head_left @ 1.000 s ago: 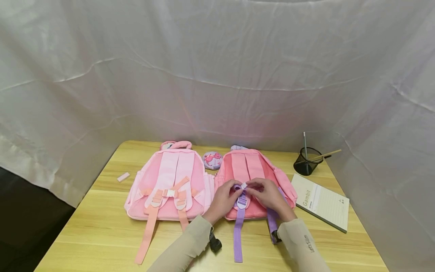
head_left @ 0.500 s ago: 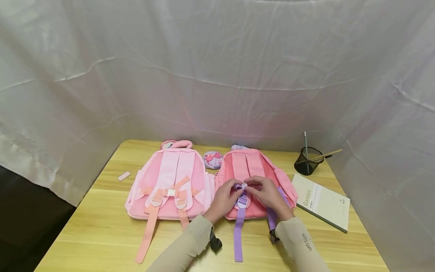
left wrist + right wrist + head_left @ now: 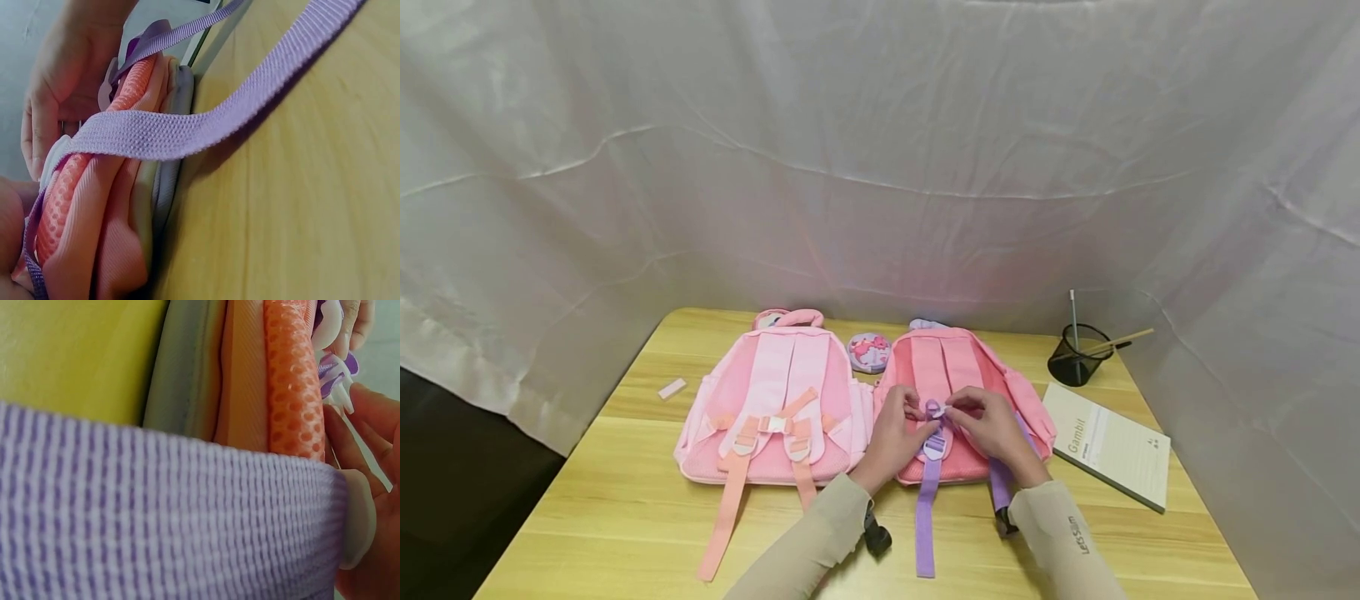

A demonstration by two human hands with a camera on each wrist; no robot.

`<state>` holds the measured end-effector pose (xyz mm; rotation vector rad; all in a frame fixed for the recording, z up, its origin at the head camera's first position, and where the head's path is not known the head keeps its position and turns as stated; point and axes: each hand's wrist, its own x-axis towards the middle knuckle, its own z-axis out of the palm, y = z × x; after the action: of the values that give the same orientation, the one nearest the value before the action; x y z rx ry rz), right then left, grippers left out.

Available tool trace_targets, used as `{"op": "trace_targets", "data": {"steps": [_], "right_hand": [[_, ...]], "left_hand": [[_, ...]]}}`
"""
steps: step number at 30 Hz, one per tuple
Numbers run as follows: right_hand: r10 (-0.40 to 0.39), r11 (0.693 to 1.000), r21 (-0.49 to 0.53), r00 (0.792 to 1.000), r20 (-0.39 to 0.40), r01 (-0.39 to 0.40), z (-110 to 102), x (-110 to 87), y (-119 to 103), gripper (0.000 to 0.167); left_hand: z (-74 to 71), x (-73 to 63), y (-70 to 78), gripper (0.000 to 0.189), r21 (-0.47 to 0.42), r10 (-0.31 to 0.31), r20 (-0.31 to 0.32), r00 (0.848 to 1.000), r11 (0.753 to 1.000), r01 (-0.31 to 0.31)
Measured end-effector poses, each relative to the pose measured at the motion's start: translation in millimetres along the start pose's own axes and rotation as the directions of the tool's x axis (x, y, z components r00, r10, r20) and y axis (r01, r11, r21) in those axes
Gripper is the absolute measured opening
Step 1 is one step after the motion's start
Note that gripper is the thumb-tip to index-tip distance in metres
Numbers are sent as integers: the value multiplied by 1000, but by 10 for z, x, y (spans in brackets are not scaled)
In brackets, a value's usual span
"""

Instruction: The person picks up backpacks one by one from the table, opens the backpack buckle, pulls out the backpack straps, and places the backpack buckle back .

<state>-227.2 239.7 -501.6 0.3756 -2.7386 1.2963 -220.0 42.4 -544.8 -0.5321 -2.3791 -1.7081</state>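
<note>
A coral-pink backpack [image 3: 928, 367] lies with its straps facing up. Over its back panel my right hand [image 3: 992, 425] pinches a small white plastic buckle [image 3: 940, 411] on a purple strap, between thumb and fingertips. In the right wrist view, that buckle [image 3: 340, 387] shows at the fingertips with purple webbing threaded through it. My left hand [image 3: 895, 437] is just left of it, thumb and index finger apart beside the upright purple loop [image 3: 933, 407]. Below, a white strap adjuster [image 3: 935, 447] carries a purple strap end [image 3: 927, 525], which hangs over the table.
A light pink backpack [image 3: 767, 367] with orange straps lies at the left, its white buckle [image 3: 777, 425] fastened. A round unicorn pouch [image 3: 868, 352] sits between the bags. An eraser [image 3: 672, 388], a notebook [image 3: 1112, 450] and a black mesh pen cup [image 3: 1075, 367] lie around the wooden table [image 3: 602, 500].
My left index finger has drawn back from the purple loop, leaving a gap to the thumb. The right hand keeps its pinch on the buckle. Both backpacks stay in place.
</note>
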Motion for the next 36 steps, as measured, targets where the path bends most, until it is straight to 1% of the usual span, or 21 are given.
{"op": "trace_targets", "data": {"steps": [4,6,8,12,14,19,23,30,36], "right_hand": [[22,1000,-13,1000,-22,-22,6,-1,14,5],[34,999,-22,999,-30,-35,7,-5,18,6],[45,998,-32,998,-42,-47,6,-10,21,7],[62,997,-50,996,-63,-65,0,-14,22,9],[68,996,-47,996,-65,-71,-1,-11,19,9],[79,996,-37,995,-63,-81,1,-7,21,10],[89,995,-41,994,-67,-92,2,-16,17,10],[97,994,-45,992,-75,-101,0,-23,18,10],[86,995,-43,994,-73,-89,1,-19,35,11]], "left_hand": [[18,-6,-3,21,87,50,-29,998,995,-47],[27,-13,9,15,112,51,-47,998,993,-45],[37,-10,23,12,126,39,-63,997,992,-31],[63,13,52,11,145,-3,-83,997,989,15],[86,29,52,11,163,-12,-89,996,986,27],[140,56,53,13,206,-8,-123,992,978,34],[154,59,83,12,224,-17,-151,988,973,51],[165,63,120,9,270,-41,-144,989,960,79],[164,59,122,8,252,-68,-144,987,962,103]]}}
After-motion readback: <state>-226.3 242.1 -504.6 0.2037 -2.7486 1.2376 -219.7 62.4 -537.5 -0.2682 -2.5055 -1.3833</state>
